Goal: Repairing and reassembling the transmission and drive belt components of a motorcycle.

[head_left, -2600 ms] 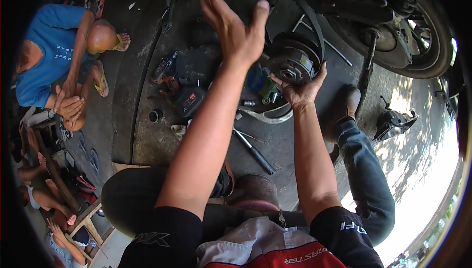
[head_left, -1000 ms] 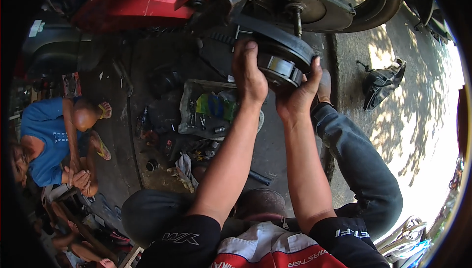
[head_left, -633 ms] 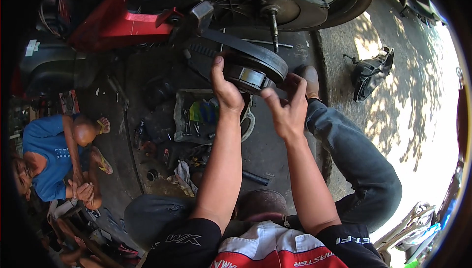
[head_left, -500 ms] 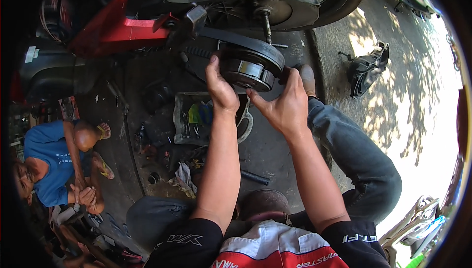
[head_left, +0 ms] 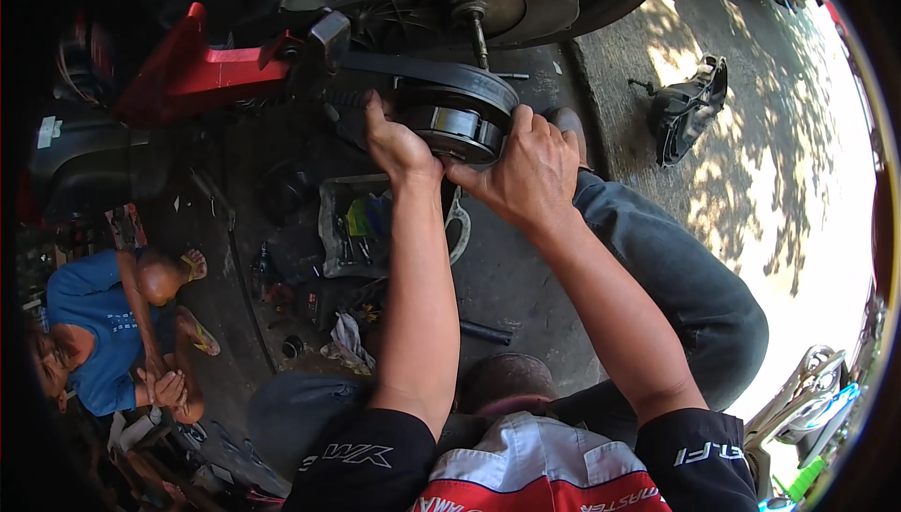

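Note:
Between my hands is a round scooter clutch and pulley assembly (head_left: pixel 452 122), dark with a shiny metal clutch band. A black drive belt (head_left: pixel 413 67) loops over its far side and runs off to the left. My left hand (head_left: pixel 404 148) supports it from the left, thumb raised and other fingers mostly hidden. Wrapped round its right side, my right hand (head_left: pixel 533 163) has its thumb at the near face. Just beyond the assembly, a bare shaft (head_left: pixel 480 41) sticks out of the scooter's transmission case (head_left: pixel 394 0).
A red body panel (head_left: pixel 197 76) juts out at the left. On the floor lie a tray (head_left: pixel 330 230) with tools, a rag (head_left: pixel 347 338), a black tube (head_left: pixel 486 332) and, at right, a black plastic part (head_left: pixel 690 110). A person in a blue shirt (head_left: pixel 111 324) sits at the left.
The view has shifted, so the scooter and assembly appear further left. My right hand has turned over the assembly's right side, its thumb nearer my left palm. Both hands still hold it.

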Demonstrator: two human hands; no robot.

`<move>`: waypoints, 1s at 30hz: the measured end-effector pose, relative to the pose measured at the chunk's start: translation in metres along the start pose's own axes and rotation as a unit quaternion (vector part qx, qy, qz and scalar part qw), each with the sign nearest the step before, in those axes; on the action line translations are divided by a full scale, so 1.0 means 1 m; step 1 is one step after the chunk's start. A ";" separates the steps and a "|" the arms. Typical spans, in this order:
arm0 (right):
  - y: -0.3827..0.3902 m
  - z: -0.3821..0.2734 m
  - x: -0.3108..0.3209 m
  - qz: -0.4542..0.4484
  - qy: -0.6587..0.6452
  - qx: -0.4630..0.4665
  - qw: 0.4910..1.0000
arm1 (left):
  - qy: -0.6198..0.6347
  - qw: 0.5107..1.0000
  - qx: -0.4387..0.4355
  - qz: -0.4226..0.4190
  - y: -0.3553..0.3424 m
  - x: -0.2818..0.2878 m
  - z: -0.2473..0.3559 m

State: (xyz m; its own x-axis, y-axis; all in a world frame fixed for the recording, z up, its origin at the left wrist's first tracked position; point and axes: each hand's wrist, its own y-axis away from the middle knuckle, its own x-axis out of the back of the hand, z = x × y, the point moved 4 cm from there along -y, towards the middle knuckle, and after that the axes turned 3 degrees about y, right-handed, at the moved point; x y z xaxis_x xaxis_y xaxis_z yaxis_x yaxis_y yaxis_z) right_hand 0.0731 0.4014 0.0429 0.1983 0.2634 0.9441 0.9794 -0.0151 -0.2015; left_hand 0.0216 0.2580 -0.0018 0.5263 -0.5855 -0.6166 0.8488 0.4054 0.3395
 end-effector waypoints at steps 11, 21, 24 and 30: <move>0.005 0.020 -0.001 0.030 -0.050 -0.025 0.998 | 0.001 1.000 0.007 -0.025 0.016 -0.008 -0.004; 0.013 0.036 -0.010 0.120 -0.112 -0.002 0.986 | -0.023 0.999 -0.033 -0.026 0.008 -0.019 -0.015; 0.007 0.048 -0.008 0.145 -0.096 0.015 0.985 | -0.042 0.999 0.001 0.005 0.018 -0.031 -0.020; -0.013 0.061 -0.010 0.140 -0.115 0.085 0.980 | 0.024 0.997 -0.066 -0.018 0.018 -0.031 -0.022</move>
State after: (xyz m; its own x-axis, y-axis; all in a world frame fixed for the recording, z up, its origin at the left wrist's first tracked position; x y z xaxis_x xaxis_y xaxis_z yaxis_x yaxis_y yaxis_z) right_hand 0.0563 0.4576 0.0203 0.4259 0.4826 0.7653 0.8629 0.0377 -0.5039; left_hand 0.0193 0.2992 0.0077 0.4904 -0.5685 -0.6606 0.8510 0.4760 0.2221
